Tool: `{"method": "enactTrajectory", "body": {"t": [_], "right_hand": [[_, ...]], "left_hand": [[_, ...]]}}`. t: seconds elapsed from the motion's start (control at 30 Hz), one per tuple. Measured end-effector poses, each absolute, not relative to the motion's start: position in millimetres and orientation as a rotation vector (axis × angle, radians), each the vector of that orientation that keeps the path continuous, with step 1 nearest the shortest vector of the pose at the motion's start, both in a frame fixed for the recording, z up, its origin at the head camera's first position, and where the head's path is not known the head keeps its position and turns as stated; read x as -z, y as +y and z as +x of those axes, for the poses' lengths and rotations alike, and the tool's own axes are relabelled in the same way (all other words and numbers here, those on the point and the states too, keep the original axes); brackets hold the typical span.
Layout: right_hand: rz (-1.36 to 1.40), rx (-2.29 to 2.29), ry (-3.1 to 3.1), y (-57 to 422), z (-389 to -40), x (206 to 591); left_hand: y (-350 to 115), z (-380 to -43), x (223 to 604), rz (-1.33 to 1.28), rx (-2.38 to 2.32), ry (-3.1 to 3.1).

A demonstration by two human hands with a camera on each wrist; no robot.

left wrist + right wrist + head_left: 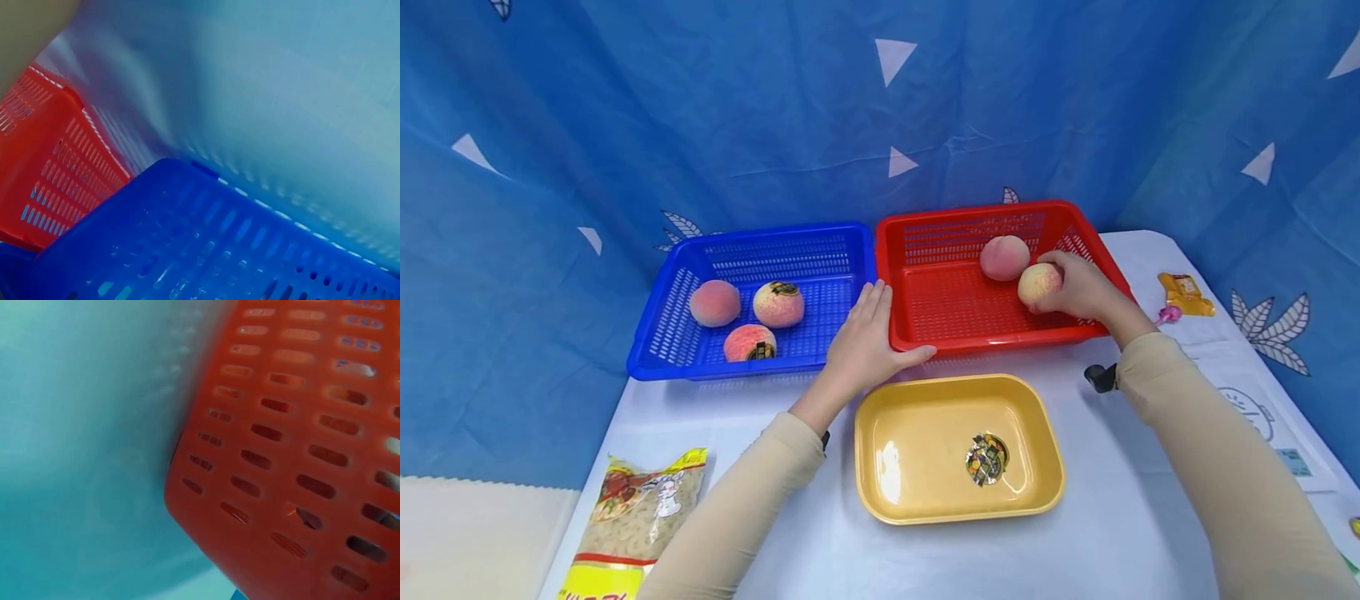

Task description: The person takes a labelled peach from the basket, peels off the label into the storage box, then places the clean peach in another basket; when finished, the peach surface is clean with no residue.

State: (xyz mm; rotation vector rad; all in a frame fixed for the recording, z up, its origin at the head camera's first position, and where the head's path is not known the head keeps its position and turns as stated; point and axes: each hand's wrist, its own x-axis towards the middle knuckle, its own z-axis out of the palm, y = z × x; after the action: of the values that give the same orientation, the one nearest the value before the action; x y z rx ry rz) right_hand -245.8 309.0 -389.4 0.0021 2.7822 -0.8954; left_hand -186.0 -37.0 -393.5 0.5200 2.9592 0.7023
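In the head view my right hand (1078, 287) grips a pale yellow-pink peach (1039, 286) inside the red basket (925, 321), near its right wall. Another pink peach (1004, 257) lies just behind it in the same basket. My left hand (868, 337) has its fingers straight, lying over the rims where the blue basket (820, 333) and the red one meet. Three peaches sit in the blue basket: a pink one (715, 302), one with a dark label (778, 305) and a front one (749, 342). The wrist views show mainly basket walls; neither shows fingers.
A yellow tray (917, 450) with a round sticker stands in front of the red basket. At the left front lies a printed food bag (640, 517). An orange wrapped snack (1186, 293) and a pink lollipop (1168, 314) lie right of the red basket. A blue curtain (790, 108) hangs behind.
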Motion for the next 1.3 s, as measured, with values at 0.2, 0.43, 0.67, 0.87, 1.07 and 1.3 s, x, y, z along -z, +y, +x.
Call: {"method": "enactTrajectory", "body": {"t": [0.2,0.43,0.67,0.87,1.07,1.3], "right_hand": [[0.031,0.886,2.748,311,-248,393],[0.044,0.856,2.719,311,-250,394],[0.007,0.864,2.725,312,-250,395],[-0.012,0.876,2.76,310,-244,389],[-0.075,0.904,2.82,301,-236,378],[-0.265,0.962,2.905,269,-228,360]], "left_hand": [[-37,-186,393,0.519,-0.693,2.965],[-37,-186,394,0.513,-0.686,2.969],[-38,-186,395,0.505,-0.716,2.962],[-39,-185,394,0.505,-0.764,2.962],[-45,-176,385,0.531,-0.804,2.987],[-77,-156,359,0.467,-0.777,3.029]]}}
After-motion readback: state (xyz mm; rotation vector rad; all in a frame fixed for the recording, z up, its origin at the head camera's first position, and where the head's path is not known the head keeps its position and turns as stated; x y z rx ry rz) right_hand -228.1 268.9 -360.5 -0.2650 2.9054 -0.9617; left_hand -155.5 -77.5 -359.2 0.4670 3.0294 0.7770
